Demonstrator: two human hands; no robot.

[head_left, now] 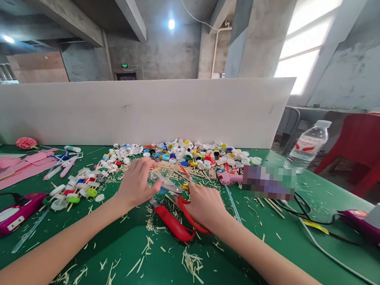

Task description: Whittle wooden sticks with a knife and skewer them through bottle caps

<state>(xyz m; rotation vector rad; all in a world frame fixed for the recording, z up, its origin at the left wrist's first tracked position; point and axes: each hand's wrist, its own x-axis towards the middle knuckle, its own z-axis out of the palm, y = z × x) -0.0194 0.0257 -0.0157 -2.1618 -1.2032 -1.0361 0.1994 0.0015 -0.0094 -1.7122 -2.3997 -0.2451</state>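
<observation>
My right hand point(206, 204) is closed around the red-handled scissors point(173, 186), whose metal blades point left. A small yellow piece shows beside its fingers. Opposite the blades, my left hand point(136, 181) is raised over the table, thumb and fingers apart; I see nothing held in it. Below both hands lies a red-handled tool point(173, 223) with a short metal end, its kind unclear. Pale wood shavings point(166, 169) and thin sticks are heaped behind the blades, with more scraps scattered in front.
Many bottle caps point(176, 152) line the back, before a white board point(146, 112). Capped stick pieces point(74, 192) lie left, near a purple power strip point(13, 216) and pink sheets point(18, 167). At right are a pink glue gun point(229, 178), cables and a water bottle point(307, 146).
</observation>
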